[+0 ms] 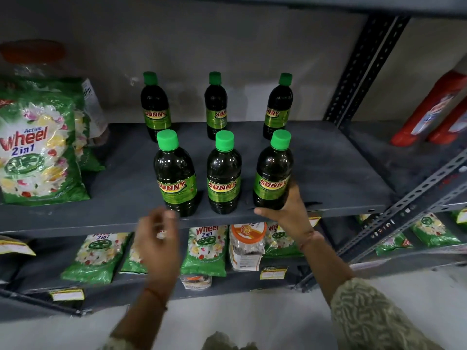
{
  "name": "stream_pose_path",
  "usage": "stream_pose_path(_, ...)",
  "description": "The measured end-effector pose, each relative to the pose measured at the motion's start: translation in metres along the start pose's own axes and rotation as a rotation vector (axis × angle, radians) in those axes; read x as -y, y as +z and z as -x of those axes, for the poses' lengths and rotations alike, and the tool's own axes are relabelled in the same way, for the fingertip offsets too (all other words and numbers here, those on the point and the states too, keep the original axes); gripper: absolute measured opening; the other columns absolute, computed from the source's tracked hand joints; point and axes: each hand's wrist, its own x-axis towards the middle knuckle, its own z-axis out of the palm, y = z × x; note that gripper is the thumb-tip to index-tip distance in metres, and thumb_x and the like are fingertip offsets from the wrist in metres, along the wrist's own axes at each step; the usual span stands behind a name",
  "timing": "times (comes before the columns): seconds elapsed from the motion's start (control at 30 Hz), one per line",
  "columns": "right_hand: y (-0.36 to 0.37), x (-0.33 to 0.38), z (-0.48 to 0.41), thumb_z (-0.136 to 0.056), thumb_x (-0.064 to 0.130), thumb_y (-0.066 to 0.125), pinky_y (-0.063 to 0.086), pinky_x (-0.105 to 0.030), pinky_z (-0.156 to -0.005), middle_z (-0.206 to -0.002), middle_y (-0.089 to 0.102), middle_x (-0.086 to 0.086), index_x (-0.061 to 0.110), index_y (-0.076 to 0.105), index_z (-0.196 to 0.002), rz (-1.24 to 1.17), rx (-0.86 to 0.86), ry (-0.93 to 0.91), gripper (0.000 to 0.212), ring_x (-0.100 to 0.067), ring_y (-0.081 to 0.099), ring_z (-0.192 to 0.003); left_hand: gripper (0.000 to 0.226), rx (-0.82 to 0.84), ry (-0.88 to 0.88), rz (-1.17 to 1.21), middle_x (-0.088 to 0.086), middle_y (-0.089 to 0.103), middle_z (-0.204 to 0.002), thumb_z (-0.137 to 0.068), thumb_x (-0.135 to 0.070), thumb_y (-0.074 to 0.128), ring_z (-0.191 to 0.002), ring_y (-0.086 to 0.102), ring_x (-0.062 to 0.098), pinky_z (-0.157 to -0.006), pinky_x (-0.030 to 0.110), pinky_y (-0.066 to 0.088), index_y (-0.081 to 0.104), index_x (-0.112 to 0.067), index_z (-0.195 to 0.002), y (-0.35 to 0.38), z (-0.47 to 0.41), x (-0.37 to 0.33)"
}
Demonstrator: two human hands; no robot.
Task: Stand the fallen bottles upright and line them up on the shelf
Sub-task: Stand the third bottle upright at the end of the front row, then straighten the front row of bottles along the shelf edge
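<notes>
Several dark bottles with green caps and green "SUNNY" labels stand upright on the grey shelf (328, 173) in two rows of three. The back row holds bottles at the left (154, 107), middle (215, 107) and right (278, 107). In the front row stand the left bottle (175, 175) and the middle bottle (223, 173). My right hand (290, 213) grips the base of the front right bottle (273, 173), which is upright at the shelf's front edge. My left hand (158, 238) hovers blurred just below the shelf edge, near the front left bottle, holding nothing.
A green Wheel detergent bag (38, 152) leans at the shelf's left, with a jar behind it. Red bottles (434, 109) lean on the neighbouring shelf to the right. The lower shelf (141, 291) carries detergent packets and a jar. Perforated metal uprights (366, 66) frame the right side.
</notes>
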Motion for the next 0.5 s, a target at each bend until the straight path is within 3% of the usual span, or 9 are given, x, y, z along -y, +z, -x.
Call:
stream_pose_path(0.07, 0.012, -0.006, -0.003, -0.048, 0.028, 0.089, 0.042, -0.044, -0.104, -0.125, 0.052, -0.007, 0.014, 0.037, -0.128, 0.034, -0.088, -0.022, 0.097, -0.025, 0.046, -0.119, 0.061, 0.299, -0.046, -0.083, 0.007, 0.059, -0.116, -0.07, -0.048, 0.061, -0.105, 0.056, 0.018, -0.09, 0.012, 0.044, 0.052, -0.014, -0.119, 0.031, 0.032, -0.004)
stream_pose_path(0.13, 0.02, -0.006, -0.004, -0.053, 0.023, 0.087, 0.038, -0.036, -0.102, -0.127, 0.048, -0.012, 0.008, 0.036, -0.13, 0.076, -0.157, -0.016, 0.094, -0.027, 0.041, -0.121, 0.091, 0.377, -0.085, -0.212, 0.013, 0.038, -0.144, -0.066, -0.039, 0.076, -0.133, 0.035, 0.026, -0.109, 0.032, 0.03, 0.031, -0.008, -0.139, 0.059, 0.038, -0.001)
stream_pose_path(0.17, 0.022, -0.006, -0.004, -0.056, 0.022, 0.086, 0.037, -0.035, -0.1, -0.126, 0.048, -0.014, 0.006, 0.037, -0.129, 0.094, -0.18, -0.018, 0.091, -0.028, 0.04, -0.12, 0.098, 0.356, -0.095, -0.281, 0.015, 0.031, -0.149, -0.066, -0.032, 0.079, -0.138, 0.026, 0.028, -0.113, 0.036, 0.023, 0.023, -0.005, -0.142, 0.069, 0.034, 0.0)
stream_pose_path(0.23, 0.023, -0.006, -0.005, -0.058, 0.022, 0.085, 0.038, -0.035, -0.099, -0.123, 0.049, -0.017, 0.002, 0.039, -0.126, 0.115, -0.204, -0.035, 0.084, -0.03, 0.042, -0.119, 0.102, 0.321, -0.064, -0.379, 0.019, 0.033, -0.148, -0.065, -0.027, 0.081, -0.137, 0.027, 0.034, -0.112, 0.037, 0.017, 0.02, 0.0, -0.142, 0.084, 0.024, 0.004)
stream_pose_path(0.37, 0.013, -0.014, -0.007, -0.06, 0.022, 0.084, 0.039, -0.038, -0.102, -0.122, 0.051, -0.016, 0.002, 0.04, -0.125, 0.113, -0.198, -0.055, 0.081, -0.029, 0.043, -0.118, 0.081, 0.275, -0.099, -0.402, 0.024, 0.052, -0.128, -0.064, -0.013, 0.081, -0.119, 0.038, 0.039, -0.102, 0.044, 0.031, 0.037, 0.005, -0.13, 0.095, 0.01, 0.004)
stream_pose_path(0.5, -0.016, -0.029, -0.013, -0.056, 0.022, 0.085, 0.044, -0.04, -0.098, -0.118, 0.055, -0.017, 0.002, 0.044, -0.119, 0.104, -0.262, -0.033, 0.077, -0.031, 0.049, -0.114, 0.069, 0.28, -0.087, -0.43, 0.025, 0.053, -0.121, -0.067, -0.013, 0.079, -0.114, 0.039, 0.039, -0.1, 0.046, 0.036, 0.041, 0.007, -0.121, 0.101, 0.007, 0.003)
